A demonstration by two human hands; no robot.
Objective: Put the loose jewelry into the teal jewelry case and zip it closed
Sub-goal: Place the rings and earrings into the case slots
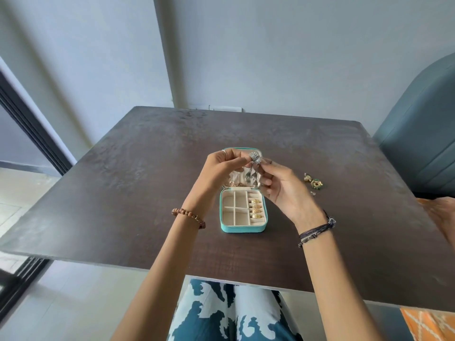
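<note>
- The teal jewelry case is lying open near the middle of the dark table, lid propped up on the far side, so the zipping is not yet done.
- Four gold rings are already sitting in the ring rolls along the case's right side; the cream compartments to their left are looking empty.
- Both hands are hovering above the lid: the left hand and the right hand are each pinching a silver dangling earring between fingertips, its fan-shaped top up and its drops hanging toward the lid pocket.
- It's looking like they're about to fix it into the lid or lower it in; I can't tell which.
- Still waiting out on the table, well right of the case, are a gold-and-green earring pair and a tiny pale piece just nearer.
- So: partly packed, with several pieces and the zip left.
</note>
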